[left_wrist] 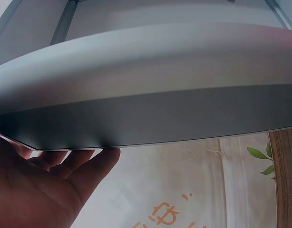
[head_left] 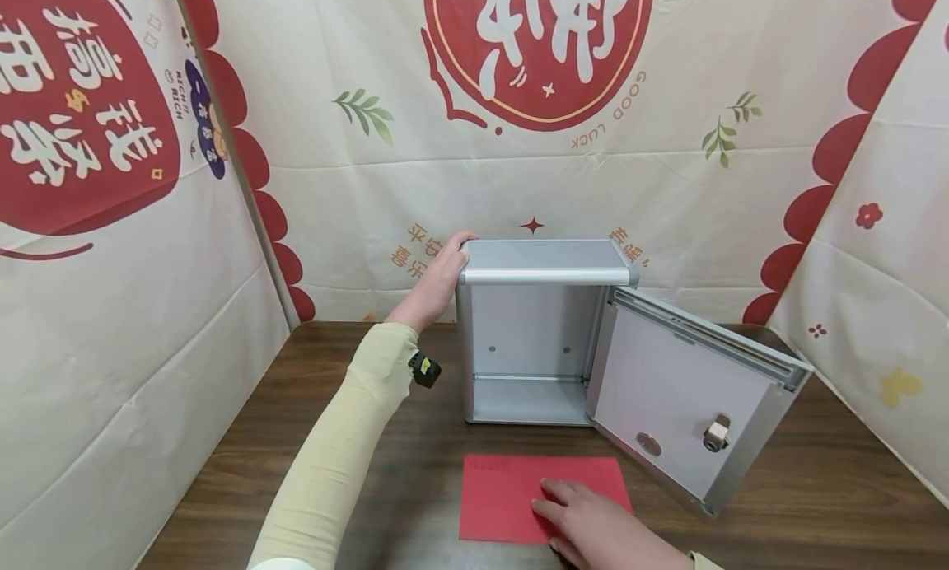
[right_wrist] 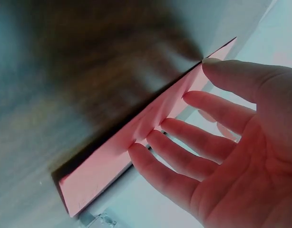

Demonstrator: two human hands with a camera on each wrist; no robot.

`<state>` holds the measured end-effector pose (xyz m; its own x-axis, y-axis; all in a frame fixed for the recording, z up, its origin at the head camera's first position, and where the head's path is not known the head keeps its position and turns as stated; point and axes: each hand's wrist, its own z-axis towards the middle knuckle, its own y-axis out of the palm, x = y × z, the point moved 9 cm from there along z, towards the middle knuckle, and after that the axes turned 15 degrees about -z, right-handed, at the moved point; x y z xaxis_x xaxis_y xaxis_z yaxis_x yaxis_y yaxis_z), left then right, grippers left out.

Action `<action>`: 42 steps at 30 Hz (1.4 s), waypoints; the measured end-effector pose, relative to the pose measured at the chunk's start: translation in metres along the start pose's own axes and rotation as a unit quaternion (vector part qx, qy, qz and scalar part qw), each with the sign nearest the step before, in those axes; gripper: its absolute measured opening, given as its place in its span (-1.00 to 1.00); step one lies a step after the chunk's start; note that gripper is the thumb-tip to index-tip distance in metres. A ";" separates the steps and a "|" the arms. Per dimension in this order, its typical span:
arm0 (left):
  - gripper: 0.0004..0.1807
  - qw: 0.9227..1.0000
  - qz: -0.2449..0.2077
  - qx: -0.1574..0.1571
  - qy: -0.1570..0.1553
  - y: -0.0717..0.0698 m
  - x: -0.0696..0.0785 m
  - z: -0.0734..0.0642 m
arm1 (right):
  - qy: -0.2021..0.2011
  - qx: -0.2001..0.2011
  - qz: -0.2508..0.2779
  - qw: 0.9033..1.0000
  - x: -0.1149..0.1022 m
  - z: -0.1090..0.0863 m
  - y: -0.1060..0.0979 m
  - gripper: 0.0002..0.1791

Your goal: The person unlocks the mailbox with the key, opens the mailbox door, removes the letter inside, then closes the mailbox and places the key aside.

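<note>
A silvery metal mailbox (head_left: 549, 261) stands upright on the table, its door (head_left: 682, 372) swung wide to the right. At the box's upper left back corner is my left hand (head_left: 439, 277); in the left wrist view its fingers (left_wrist: 84, 175) hook over the back edge and grip it. A red envelope (head_left: 504, 504) lies before the box. My right hand (head_left: 604, 525) reaches over it from the lower right, fingers spread and slightly bent. In the right wrist view the fingertips touch the envelope's face, and the thumb sits at its edge.
A lock with a metal cam (head_left: 716, 432) sticks out of the door's inner face. The door's lower corner hangs over the table to the right of the envelope. Printed cloth (head_left: 482, 191) walls in the brown wooden table (head_left: 259, 471) at the back and sides.
</note>
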<state>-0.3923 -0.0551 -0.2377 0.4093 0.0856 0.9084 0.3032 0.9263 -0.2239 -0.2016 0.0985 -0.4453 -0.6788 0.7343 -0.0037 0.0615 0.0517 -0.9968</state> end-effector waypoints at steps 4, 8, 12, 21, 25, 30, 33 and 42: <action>-0.50 1.000 -0.001 0.000 0.001 -0.001 -0.001 0.001 | -0.004 0.015 -0.011 1.000 0.003 0.006 -0.004 -0.57; -0.50 1.000 -0.003 -0.003 -0.001 0.000 -0.003 0.002 | 0.002 0.017 -0.011 1.000 0.007 0.010 -0.006 -0.58; -0.51 1.000 -0.004 -0.002 -0.004 -0.001 -0.004 0.002 | 0.006 0.019 -0.011 1.000 0.008 0.011 -0.008 -0.58; -0.51 1.000 -0.009 -0.002 -0.001 0.000 -0.001 0.001 | 0.004 0.025 -0.020 0.999 0.009 0.010 -0.010 -0.57; -0.52 1.000 -0.012 -0.005 0.001 0.001 0.000 0.001 | 0.001 0.034 -0.029 0.999 0.009 0.009 -0.011 -0.57; -0.50 1.000 -0.011 -0.006 -0.001 0.002 0.005 -0.001 | 0.002 0.066 -0.049 0.997 0.010 0.005 -0.025 -0.58; -0.49 1.000 -0.010 -0.002 0.000 0.000 -0.001 0.002 | 0.009 0.097 -0.073 0.993 0.010 0.002 -0.043 -0.55; -0.49 1.000 -0.014 0.000 0.000 0.001 -0.001 0.001 | 0.021 0.233 -0.155 0.960 0.012 -0.015 -0.114 -0.48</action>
<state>-0.3936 -0.0543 -0.2385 0.4008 0.0595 0.9142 0.3150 0.9281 -0.1985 -0.2060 0.1114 -0.3305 -0.5810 0.7598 0.2918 -0.4794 -0.0297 -0.8771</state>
